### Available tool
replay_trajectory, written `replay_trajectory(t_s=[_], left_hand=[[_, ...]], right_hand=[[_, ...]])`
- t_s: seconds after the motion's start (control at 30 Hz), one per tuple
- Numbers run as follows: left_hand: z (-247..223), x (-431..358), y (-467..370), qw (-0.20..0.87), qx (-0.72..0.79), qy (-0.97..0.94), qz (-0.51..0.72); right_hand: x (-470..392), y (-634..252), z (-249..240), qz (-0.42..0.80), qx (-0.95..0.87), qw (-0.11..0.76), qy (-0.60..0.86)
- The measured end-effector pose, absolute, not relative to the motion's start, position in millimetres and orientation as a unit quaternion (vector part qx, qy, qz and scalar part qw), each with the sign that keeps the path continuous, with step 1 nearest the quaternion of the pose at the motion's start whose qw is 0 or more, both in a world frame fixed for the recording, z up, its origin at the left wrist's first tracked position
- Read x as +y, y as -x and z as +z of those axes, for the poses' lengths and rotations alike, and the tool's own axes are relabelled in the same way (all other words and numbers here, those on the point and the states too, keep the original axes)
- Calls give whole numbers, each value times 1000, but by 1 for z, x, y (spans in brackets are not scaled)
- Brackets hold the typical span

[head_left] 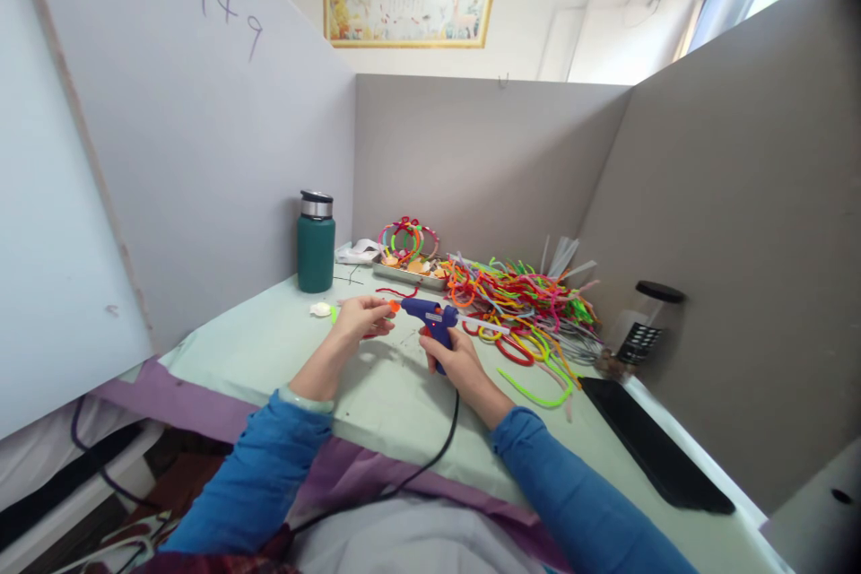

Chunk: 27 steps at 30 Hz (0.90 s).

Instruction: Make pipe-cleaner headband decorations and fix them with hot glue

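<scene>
My right hand (457,357) is wrapped round the handle of a blue hot glue gun (430,314), which points left. A pale glue stick (482,323) sticks out of its back end, and a black cord (452,430) runs down from the handle. My left hand (360,319) is closed in a pinch at a small orange piece (395,308), right by the gun's nozzle. Whether nozzle and piece touch, I cannot tell. Bits of green and red show beside the left fingers, partly hidden. A small white item (320,309) lies left of that hand.
Behind my hands spreads a heap of coloured pipe cleaners (517,291). A metal tray (410,273) with coloured rings stands at the back, near a green bottle (316,242). To the right are a clear jar (639,327) and a black flat object (652,444). Grey partitions (484,161) enclose the table.
</scene>
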<state>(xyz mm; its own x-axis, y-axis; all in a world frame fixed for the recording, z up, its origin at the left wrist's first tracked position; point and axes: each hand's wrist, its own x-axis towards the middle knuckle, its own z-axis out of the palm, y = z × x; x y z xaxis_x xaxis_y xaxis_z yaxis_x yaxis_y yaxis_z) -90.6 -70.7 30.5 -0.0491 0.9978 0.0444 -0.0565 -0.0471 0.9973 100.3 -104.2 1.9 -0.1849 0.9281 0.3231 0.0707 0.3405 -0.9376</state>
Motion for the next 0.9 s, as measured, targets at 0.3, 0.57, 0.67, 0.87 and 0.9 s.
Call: replay_trajectory(t_s=[0.3, 0.57, 0.67, 0.87, 0.9], left_hand=[[28, -68, 92, 487, 483, -491, 538], [29, -68, 91, 489, 482, -489, 538], [28, -67, 91, 487, 485, -491, 536], [23, -62, 94, 486, 480, -504, 528], [22, -61, 95, 485, 481, -506, 526]], right_hand=[[-103, -100, 2, 423, -644, 501, 394], [-101, -99, -1, 425, -644, 507, 385], [-102, -99, -1, 424, -643, 508, 386], [-104, -98, 2, 423, -641, 506, 392], [-104, -98, 2, 422, -641, 508, 391]])
